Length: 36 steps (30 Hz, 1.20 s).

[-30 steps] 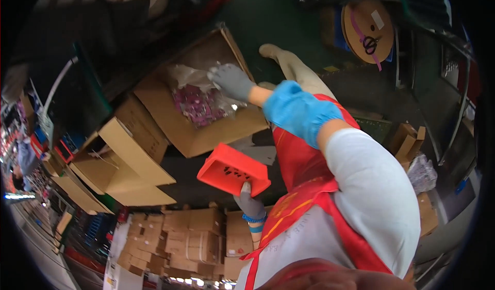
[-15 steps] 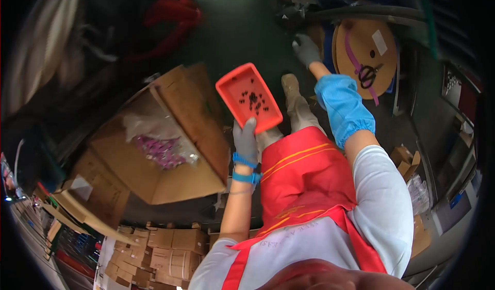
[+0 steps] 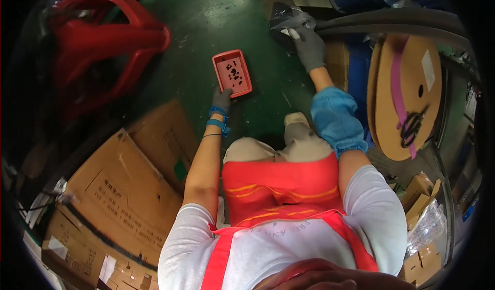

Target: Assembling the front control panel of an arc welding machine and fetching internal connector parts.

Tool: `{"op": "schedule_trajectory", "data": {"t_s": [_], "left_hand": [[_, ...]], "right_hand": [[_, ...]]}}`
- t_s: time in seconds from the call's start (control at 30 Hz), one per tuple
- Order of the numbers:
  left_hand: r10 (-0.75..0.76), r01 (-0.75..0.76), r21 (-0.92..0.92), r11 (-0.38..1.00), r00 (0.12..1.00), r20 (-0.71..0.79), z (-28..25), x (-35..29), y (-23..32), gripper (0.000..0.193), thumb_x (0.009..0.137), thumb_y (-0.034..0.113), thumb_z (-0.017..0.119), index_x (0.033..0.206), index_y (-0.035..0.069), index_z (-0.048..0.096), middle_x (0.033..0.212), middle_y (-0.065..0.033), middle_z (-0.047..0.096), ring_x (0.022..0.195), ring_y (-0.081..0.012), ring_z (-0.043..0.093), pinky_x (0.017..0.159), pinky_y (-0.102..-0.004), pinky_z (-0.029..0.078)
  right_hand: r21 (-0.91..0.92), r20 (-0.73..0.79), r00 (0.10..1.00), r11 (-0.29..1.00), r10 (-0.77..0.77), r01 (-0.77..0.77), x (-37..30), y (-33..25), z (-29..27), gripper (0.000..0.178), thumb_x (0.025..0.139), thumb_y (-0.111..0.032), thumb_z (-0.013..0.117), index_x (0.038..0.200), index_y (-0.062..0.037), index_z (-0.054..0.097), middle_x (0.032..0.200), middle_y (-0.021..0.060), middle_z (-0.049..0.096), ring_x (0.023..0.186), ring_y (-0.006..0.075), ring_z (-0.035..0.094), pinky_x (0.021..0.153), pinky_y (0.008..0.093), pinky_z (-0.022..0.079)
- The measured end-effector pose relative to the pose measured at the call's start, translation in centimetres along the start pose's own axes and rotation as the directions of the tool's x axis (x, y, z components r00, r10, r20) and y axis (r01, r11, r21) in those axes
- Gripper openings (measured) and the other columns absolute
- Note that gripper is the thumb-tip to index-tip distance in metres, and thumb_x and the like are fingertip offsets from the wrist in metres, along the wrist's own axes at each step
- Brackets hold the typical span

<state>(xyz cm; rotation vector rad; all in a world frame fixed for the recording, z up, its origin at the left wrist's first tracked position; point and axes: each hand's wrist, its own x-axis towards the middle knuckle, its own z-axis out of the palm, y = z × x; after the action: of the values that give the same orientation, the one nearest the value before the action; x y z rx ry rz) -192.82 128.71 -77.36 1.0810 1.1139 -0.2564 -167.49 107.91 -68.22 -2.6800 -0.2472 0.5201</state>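
Green floor [image 3: 191,58], kinda scuffed

It's seen as smooth and dark, dotted with pale specks, and a bit of shine is picked up near the top. A red plastic frame [image 3: 82,40], sorta chair-like and blurry, is parked on it at the left. Big brown cardboard boxes [image 3: 118,187] are set lower left, though how their bases meet the floor can't really be made out.
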Motion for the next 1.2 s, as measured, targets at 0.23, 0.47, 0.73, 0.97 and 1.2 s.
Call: {"op": "schedule_trajectory", "data": {"t_s": [0.23, 0.47, 0.73, 0.97, 1.2], "left_hand": [[0.372, -0.121, 0.787, 0.605, 0.917, -0.145, 1.4, -1.3, 2.8, 0.061, 0.083, 0.038, 0.060, 0.130, 0.002, 0.044, 0.111, -0.0232, 0.057, 0.095, -0.0433, 0.058, 0.086, -0.0465, 0.048], [0.423, -0.427, 0.432, 0.794, 0.899, 0.112, 3.4, -4.9, 3.3, 0.076, 0.084, 0.058, 0.054, 0.138, 0.006, 0.038, 0.137, -0.0235, 0.039, 0.121, -0.0334, 0.047, 0.100, -0.0423, 0.039], [-0.075, 0.351, -0.295, 0.889, 0.746, 0.662, 7.4, -8.6, 2.1, 0.096, 0.078, 0.075, 0.046, 0.141, 0.004, 0.033, 0.138, -0.0139, 0.042, 0.124, -0.0274, 0.043, 0.107, -0.0411, 0.033], [0.165, 0.440, -0.655, 0.614, 0.740, 0.652, 4.0, -10.6, -0.5, 0.072, 0.090, 0.057, 0.044, 0.139, 0.005, 0.035, 0.137, -0.0129, 0.043, 0.124, -0.0269, 0.044, 0.106, -0.0426, 0.035], [0.138, 0.341, -0.716, 0.609, 0.843, 0.519, -1.0, -12.0, -0.3, 0.070, 0.091, 0.055, 0.044, 0.139, 0.005, 0.035, 0.137, -0.0129, 0.043, 0.123, -0.0269, 0.044, 0.106, -0.0426, 0.036]], "right_hand": [[0.362, -0.297, 0.924, 0.868, -0.239, 0.341, -3.1, 1.3, 0.2, 0.029, 0.091, -0.028, 0.058, 0.103, -0.0020, 0.066, 0.088, 0.0142, 0.067, 0.080, 0.0233, 0.063, 0.071, 0.0313, 0.047], [0.567, -0.110, 0.982, 0.801, -0.156, 0.191, -10.3, -2.0, -5.3, 0.025, 0.094, -0.023, 0.055, 0.096, -0.0008, 0.065, 0.084, 0.0101, 0.066, 0.078, 0.0178, 0.063, 0.070, 0.0304, 0.048], [0.634, -0.109, 0.444, 0.283, -0.889, 0.720, -14.5, -6.8, -8.1, 0.021, 0.066, -0.022, 0.068, 0.084, -0.0114, 0.066, 0.074, 0.0030, 0.060, 0.065, 0.0207, 0.058, 0.058, 0.0291, 0.045], [0.629, -0.048, 0.197, 0.124, -0.979, 0.767, -18.7, -9.7, -7.2, 0.021, 0.057, -0.021, 0.066, 0.074, -0.0095, 0.062, 0.068, -0.0006, 0.050, 0.060, 0.0151, 0.051, 0.053, 0.0281, 0.042], [0.558, -0.114, 0.223, 0.123, -0.968, 0.820, -18.4, -10.0, -7.5, 0.036, 0.052, -0.015, 0.064, 0.087, -0.0037, 0.066, 0.078, 0.0055, 0.058, 0.053, 0.0152, 0.047, 0.045, 0.0269, 0.035]]}}
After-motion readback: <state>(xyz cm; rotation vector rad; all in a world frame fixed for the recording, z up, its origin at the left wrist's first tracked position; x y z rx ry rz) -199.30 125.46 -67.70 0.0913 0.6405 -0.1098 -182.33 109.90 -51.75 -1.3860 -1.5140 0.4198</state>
